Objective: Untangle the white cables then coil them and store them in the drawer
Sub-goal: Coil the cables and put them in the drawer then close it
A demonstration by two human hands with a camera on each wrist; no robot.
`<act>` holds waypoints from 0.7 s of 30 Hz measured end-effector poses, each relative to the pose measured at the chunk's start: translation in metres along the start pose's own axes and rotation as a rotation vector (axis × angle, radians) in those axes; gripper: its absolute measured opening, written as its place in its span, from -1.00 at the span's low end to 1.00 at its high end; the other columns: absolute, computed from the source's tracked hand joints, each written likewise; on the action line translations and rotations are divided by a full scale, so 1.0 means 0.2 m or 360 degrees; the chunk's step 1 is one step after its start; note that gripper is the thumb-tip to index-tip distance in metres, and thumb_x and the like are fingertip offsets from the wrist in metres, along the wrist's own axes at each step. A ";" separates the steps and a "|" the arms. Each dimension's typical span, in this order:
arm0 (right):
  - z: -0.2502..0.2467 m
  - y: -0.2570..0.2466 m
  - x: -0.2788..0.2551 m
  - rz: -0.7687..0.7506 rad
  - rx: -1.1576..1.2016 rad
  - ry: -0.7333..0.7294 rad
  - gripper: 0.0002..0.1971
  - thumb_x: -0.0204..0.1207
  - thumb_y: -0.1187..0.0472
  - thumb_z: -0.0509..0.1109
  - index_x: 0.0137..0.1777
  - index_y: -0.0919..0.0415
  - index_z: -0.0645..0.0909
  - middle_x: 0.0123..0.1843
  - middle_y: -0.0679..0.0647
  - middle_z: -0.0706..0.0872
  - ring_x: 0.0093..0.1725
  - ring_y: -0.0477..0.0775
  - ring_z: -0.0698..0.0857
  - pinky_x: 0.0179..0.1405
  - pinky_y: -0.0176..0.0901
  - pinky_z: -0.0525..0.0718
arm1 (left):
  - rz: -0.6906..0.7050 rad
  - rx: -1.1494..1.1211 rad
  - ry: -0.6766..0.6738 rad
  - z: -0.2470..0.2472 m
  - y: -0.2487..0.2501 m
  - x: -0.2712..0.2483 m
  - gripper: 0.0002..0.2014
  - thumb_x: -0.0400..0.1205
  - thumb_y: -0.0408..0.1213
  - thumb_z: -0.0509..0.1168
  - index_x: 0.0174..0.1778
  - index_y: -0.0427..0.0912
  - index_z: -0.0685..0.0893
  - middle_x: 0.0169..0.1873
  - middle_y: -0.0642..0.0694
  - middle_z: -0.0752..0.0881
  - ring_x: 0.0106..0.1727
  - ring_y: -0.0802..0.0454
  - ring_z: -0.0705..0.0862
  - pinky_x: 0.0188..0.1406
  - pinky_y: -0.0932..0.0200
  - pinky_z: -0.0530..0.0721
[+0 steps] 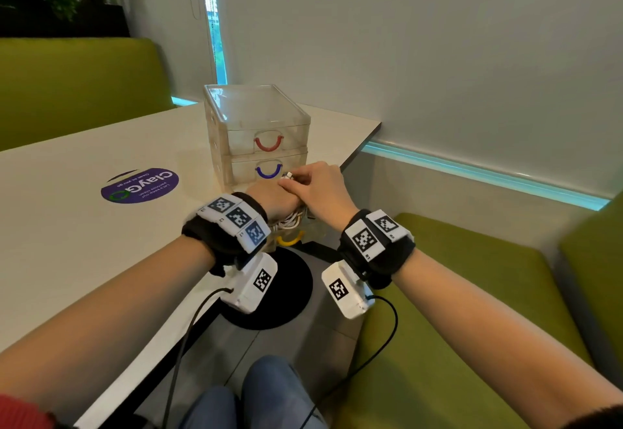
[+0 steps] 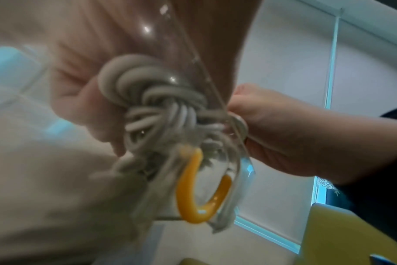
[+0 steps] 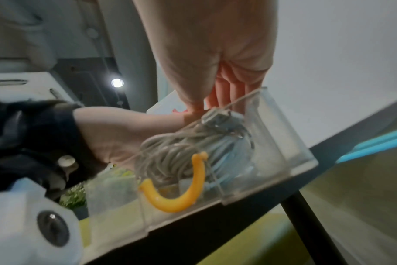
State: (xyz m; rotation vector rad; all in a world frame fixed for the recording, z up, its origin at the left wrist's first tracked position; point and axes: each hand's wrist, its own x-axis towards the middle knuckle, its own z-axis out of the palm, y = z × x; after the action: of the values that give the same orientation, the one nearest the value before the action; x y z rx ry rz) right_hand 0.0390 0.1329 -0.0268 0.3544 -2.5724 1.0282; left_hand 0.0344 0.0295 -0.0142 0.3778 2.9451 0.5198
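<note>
On the far left of the head view a green bench seat (image 1: 77,88) runs behind the white table (image 1: 84,226), which carries a round purple sticker (image 1: 140,185). Further right, at the table's near corner, stands a clear plastic drawer unit (image 1: 258,132); its top drawer has a red handle (image 1: 268,143) and its middle drawer a blue handle (image 1: 268,171), both pushed in, while the bottom drawer (image 3: 272,143) with the yellow handle (image 3: 181,190) is pulled out towards the person. The left hand (image 1: 273,197) reaches down into that open drawer, its fingers curled round the coiled white cables (image 2: 161,107) (a thick bundle wound into several loops and wrapped across the middle), which sit inside the drawer just behind its clear front wall. The left wrist view is blurred, so how far the bundle rests on the drawer floor cannot be told. Just to the right, the right hand (image 1: 320,192) lies over the back of the left one, thumb and fingertips pinching a small metal-tipped cable plug (image 1: 288,175) at the top of the bundle, above the drawer's rim. Both wrists wear black straps with white marker-covered camera boxes. Below the table a round black table base (image 1: 286,290) stands on the floor, and to the right runs another green seat (image 1: 455,293).
</note>
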 end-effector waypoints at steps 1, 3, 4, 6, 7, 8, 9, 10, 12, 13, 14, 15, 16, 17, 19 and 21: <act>0.00 -0.01 0.01 0.0010 -0.0064 -0.0017 -0.70 0.48 0.00 0.39 -0.03 0.22 0.78 -0.12 0.20 0.82 -0.02 0.19 0.72 0.11 0.15 0.66 | -0.0030 0.0062 -0.0009 0.01 -0.01 0.01 -0.63 0.71 -0.09 -0.01 0.23 -0.23 0.55 0.07 -0.24 0.72 0.11 -0.16 0.66 0.07 0.06 0.56; 0.00 -0.02 0.04 0.0035 -0.0118 -0.0060 -0.71 0.48 0.00 0.40 -0.08 0.23 0.79 -0.17 0.20 0.82 -0.05 0.20 0.72 0.07 0.13 0.67 | -0.0082 0.0144 0.0013 0.01 -0.01 0.01 -0.65 0.70 -0.06 0.00 0.09 -0.21 0.58 -0.07 -0.21 0.70 0.01 -0.14 0.66 -0.01 0.09 0.54; -0.01 -0.03 0.05 0.0040 -0.0152 -0.0079 -0.71 0.48 0.02 0.40 -0.10 0.25 0.79 -0.18 0.20 0.82 -0.08 0.19 0.72 0.06 0.11 0.67 | -0.0096 0.0192 0.0068 0.00 -0.02 0.01 -0.65 0.69 -0.04 0.02 0.00 -0.22 0.59 -0.19 -0.17 0.66 -0.07 -0.11 0.65 -0.09 0.12 0.53; -0.02 -0.04 0.07 0.0040 -0.0238 -0.0113 -0.74 0.49 0.07 0.39 -0.12 0.27 0.79 -0.19 0.22 0.81 -0.10 0.21 0.70 0.03 0.03 0.66 | -0.0106 0.0221 0.0235 -0.02 -0.02 -0.01 -0.62 0.65 -0.05 0.08 -0.27 -0.28 0.58 -0.43 -0.07 0.54 -0.31 -0.02 0.58 -0.33 0.21 0.49; -0.02 -0.05 0.07 0.0035 -0.0267 -0.0123 -0.75 0.49 0.10 0.38 -0.13 0.28 0.79 -0.20 0.24 0.79 -0.10 0.22 0.69 0.01 0.02 0.64 | -0.0089 0.0201 0.0303 -0.03 -0.03 -0.02 -0.62 0.63 -0.09 0.12 -0.42 -0.27 0.51 -0.51 -0.06 0.47 -0.42 0.03 0.49 -0.45 0.24 0.42; -0.02 -0.05 0.08 0.0027 -0.0291 -0.0132 -0.75 0.50 0.12 0.38 -0.15 0.30 0.77 -0.21 0.24 0.78 -0.10 0.24 0.68 -0.02 0.01 0.63 | -0.0062 0.0182 0.0351 -0.05 -0.03 -0.03 -0.62 0.62 -0.15 0.13 -0.52 -0.22 0.42 -0.55 -0.06 0.42 -0.49 0.07 0.40 -0.52 0.26 0.34; -0.01 -0.06 0.08 0.0032 -0.0314 -0.0146 -0.75 0.50 0.14 0.37 -0.19 0.34 0.74 -0.23 0.24 0.76 -0.11 0.24 0.66 -0.06 0.00 0.61 | -0.0028 0.0180 0.0376 -0.06 -0.03 -0.05 -0.61 0.60 -0.21 0.14 -0.56 -0.19 0.34 -0.57 -0.06 0.38 -0.50 0.07 0.36 -0.55 0.26 0.30; 0.00 -0.07 0.07 0.0041 -0.0340 -0.0159 -0.74 0.50 0.16 0.36 -0.26 0.37 0.68 -0.27 0.23 0.71 -0.13 0.23 0.63 -0.13 -0.03 0.57 | 0.0009 0.0182 0.0392 -0.08 -0.02 -0.07 -0.62 0.60 -0.25 0.14 -0.57 -0.18 0.30 -0.58 -0.06 0.36 -0.49 0.04 0.37 -0.55 0.26 0.27; 0.00 -0.09 0.07 0.0065 -0.0387 -0.0156 -0.75 0.51 0.18 0.33 -0.36 0.29 0.53 -0.33 0.20 0.57 -0.19 0.22 0.55 -0.22 -0.08 0.45 | 0.0063 0.0196 0.0407 -0.09 0.00 -0.10 -0.63 0.58 -0.30 0.15 -0.56 -0.17 0.27 -0.56 -0.06 0.36 -0.42 0.00 0.41 -0.53 0.23 0.29; 0.00 -0.09 0.06 0.0066 -0.0408 -0.0147 -0.76 0.51 0.19 0.30 -0.36 0.25 0.48 -0.33 0.20 0.53 -0.19 0.23 0.53 -0.23 -0.09 0.40 | 0.0090 0.0201 0.0432 -0.09 0.01 -0.11 -0.66 0.57 -0.33 0.16 -0.54 -0.17 0.29 -0.52 -0.06 0.38 -0.39 -0.02 0.44 -0.48 0.21 0.33; -0.01 -0.10 0.06 0.0058 -0.0427 -0.0144 -0.78 0.52 0.23 0.26 -0.35 0.25 0.45 -0.31 0.22 0.53 -0.16 0.26 0.54 -0.23 -0.08 0.38 | 0.0139 0.0222 0.0481 -0.09 0.02 -0.13 -0.71 0.56 -0.36 0.17 -0.49 -0.20 0.34 -0.44 -0.08 0.43 -0.34 -0.06 0.49 -0.40 0.16 0.38; -0.01 -0.10 0.05 0.0050 -0.0450 -0.0154 -0.82 0.52 0.27 0.21 -0.31 0.26 0.45 -0.26 0.26 0.57 -0.10 0.29 0.56 -0.21 -0.06 0.37 | 0.0188 0.0267 0.0547 -0.08 0.03 -0.14 -0.81 0.56 -0.39 0.17 -0.39 -0.25 0.42 -0.33 -0.12 0.47 -0.26 -0.12 0.54 -0.32 0.12 0.40; -0.01 -0.10 0.04 0.0030 -0.0469 -0.0171 -0.85 0.53 0.30 0.16 -0.25 0.28 0.47 -0.18 0.32 0.60 -0.06 0.32 0.56 -0.19 -0.05 0.37 | 0.0228 0.0326 0.0609 -0.07 0.04 -0.15 -0.91 0.56 -0.42 0.16 -0.26 -0.31 0.49 -0.23 -0.17 0.51 -0.18 -0.17 0.59 -0.27 0.11 0.40; -0.02 -0.10 0.03 0.0014 -0.0483 -0.0191 -0.85 0.54 0.32 0.12 -0.19 0.30 0.49 -0.10 0.36 0.62 -0.04 0.35 0.56 -0.19 -0.03 0.38 | 0.0245 0.0371 0.0647 -0.06 0.05 -0.17 -0.92 0.57 -0.44 0.15 -0.14 -0.33 0.54 -0.15 -0.23 0.57 -0.11 -0.21 0.62 -0.25 0.11 0.40; -0.03 -0.10 0.01 -0.0015 -0.0489 -0.0244 -0.83 0.57 0.29 0.10 -0.18 0.29 0.49 -0.08 0.38 0.63 -0.06 0.36 0.58 -0.20 0.00 0.41 | 0.0259 0.0417 0.0623 -0.05 0.05 -0.19 -0.87 0.57 -0.46 0.14 -0.06 -0.34 0.58 -0.08 -0.27 0.66 -0.13 -0.21 0.63 -0.27 0.13 0.41; -0.04 -0.09 0.00 -0.0025 -0.0432 -0.0344 -0.79 0.57 0.29 0.09 -0.21 0.29 0.53 -0.15 0.34 0.64 -0.07 0.36 0.62 -0.15 0.06 0.54 | 0.0299 0.0451 0.0501 -0.05 0.04 -0.21 -0.85 0.59 -0.46 0.13 -0.03 -0.35 0.59 -0.06 -0.29 0.68 -0.13 -0.21 0.65 -0.29 0.14 0.44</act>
State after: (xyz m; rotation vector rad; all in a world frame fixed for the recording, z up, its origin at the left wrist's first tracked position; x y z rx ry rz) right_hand 0.0470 0.1259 -0.0093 0.4324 -2.8496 0.6525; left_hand 0.0745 0.0231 0.0009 0.6649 3.3182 0.1917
